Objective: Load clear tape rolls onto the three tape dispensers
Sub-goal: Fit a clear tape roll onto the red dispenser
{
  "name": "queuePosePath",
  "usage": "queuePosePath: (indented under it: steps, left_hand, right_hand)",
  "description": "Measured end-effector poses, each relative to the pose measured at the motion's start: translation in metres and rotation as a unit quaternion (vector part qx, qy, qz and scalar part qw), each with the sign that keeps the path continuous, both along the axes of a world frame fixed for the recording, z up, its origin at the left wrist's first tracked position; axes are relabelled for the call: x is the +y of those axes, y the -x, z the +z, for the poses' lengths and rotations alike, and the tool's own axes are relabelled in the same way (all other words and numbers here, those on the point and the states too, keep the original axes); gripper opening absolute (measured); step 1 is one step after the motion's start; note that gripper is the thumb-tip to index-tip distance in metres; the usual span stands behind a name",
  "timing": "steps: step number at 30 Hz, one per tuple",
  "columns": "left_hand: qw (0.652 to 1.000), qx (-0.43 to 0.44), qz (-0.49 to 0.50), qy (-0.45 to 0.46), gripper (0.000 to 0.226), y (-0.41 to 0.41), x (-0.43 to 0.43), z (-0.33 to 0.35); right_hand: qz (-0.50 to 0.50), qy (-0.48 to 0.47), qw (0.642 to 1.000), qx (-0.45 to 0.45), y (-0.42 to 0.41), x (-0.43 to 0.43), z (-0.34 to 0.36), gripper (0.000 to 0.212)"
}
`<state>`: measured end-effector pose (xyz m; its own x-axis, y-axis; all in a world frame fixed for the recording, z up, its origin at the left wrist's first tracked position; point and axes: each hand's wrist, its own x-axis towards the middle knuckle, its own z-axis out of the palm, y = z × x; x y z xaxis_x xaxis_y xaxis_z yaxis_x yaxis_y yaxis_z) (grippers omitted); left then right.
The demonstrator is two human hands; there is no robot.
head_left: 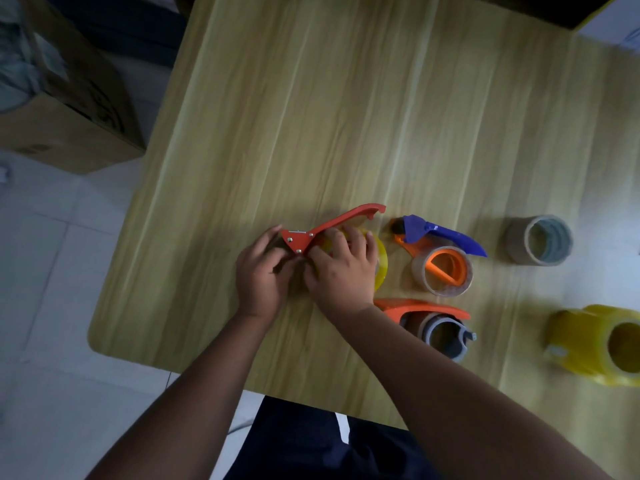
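Note:
A red tape dispenser lies on the wooden table with a yellowish clear tape roll in it. My left hand grips its cutter end. My right hand rests over the roll and the dispenser's body, hiding most of both. To the right lies an orange dispenser with a blue handle, a tape roll on its hub. Nearer me lies an orange dispenser with a grey-cored roll.
A loose brownish tape roll stands at the right. A wrapped yellow stack of tape rolls lies near the right edge. A cardboard box sits on the floor to the left of the table.

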<state>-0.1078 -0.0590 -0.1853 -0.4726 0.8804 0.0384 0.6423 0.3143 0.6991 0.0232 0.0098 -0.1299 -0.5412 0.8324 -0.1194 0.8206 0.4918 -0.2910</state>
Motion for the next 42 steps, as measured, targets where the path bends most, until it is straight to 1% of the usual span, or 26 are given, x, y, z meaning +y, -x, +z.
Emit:
queuePosePath:
  steps: [3, 8, 12, 16, 21, 25, 27, 30, 33, 36, 39, 42]
  left_hand:
    - [1.0, -0.001, -0.004, -0.022, 0.034, 0.007, 0.002, -0.006]
    - [0.999, 0.014, -0.016, -0.025, 0.024, 0.007, 0.002, -0.013]
    - [1.0, -0.001, -0.003, -0.029, 0.03, 0.004, 0.004, -0.01]
    - [0.998, -0.009, 0.001, -0.057, 0.018, 0.003, 0.005, -0.008]
    - [0.996, -0.024, 0.012, -0.079, 0.012, 0.005, 0.002, -0.009]
    - [0.996, -0.044, 0.003, -0.078, 0.016, 0.003, 0.001, -0.009]
    - [0.996, -0.041, 0.007, -0.074, 0.016, 0.002, 0.001, -0.01]
    - [0.997, -0.036, 0.009, -0.072, 0.012, 0.001, 0.001, -0.012]
    - [0.996, -0.048, 0.003, -0.074, 0.012, 0.002, 0.001, -0.012]
    - [0.995, -0.056, -0.004, -0.077, 0.011, 0.004, 0.002, -0.01]
    - [0.994, -0.069, -0.016, -0.086, 0.012, 0.007, 0.003, -0.011]
    - [0.994, -0.056, -0.031, -0.09, 0.014, 0.007, 0.002, -0.008]
  right_hand:
    - [-0.017, -0.018, 1.0, 0.016, 0.003, 0.002, -0.004, 0.018]
    - [-0.051, -0.047, 0.996, 0.048, 0.007, 0.002, -0.008, 0.022]
    - [-0.062, -0.047, 0.996, 0.04, 0.01, 0.004, -0.011, 0.019]
    - [-0.039, -0.061, 0.997, 0.037, 0.005, 0.005, -0.016, 0.016]
    - [-0.032, -0.059, 0.997, 0.035, 0.005, 0.005, -0.02, 0.016]
    - [-0.021, -0.055, 0.996, 0.069, 0.002, 0.003, -0.019, 0.019]
    - [-0.011, -0.056, 0.995, 0.083, -0.002, 0.002, -0.019, 0.017]
    - [-0.002, -0.063, 0.995, 0.079, -0.003, 0.004, -0.02, 0.013]
    - [0.001, -0.073, 0.995, 0.067, -0.002, 0.005, -0.021, 0.01]
    - [0.006, -0.086, 0.993, 0.077, -0.001, 0.006, -0.02, 0.007]
    - [0.015, -0.093, 0.992, 0.084, 0.0, 0.009, -0.021, 0.01]
    - [0.023, -0.093, 0.991, 0.09, -0.001, 0.012, -0.022, 0.014]
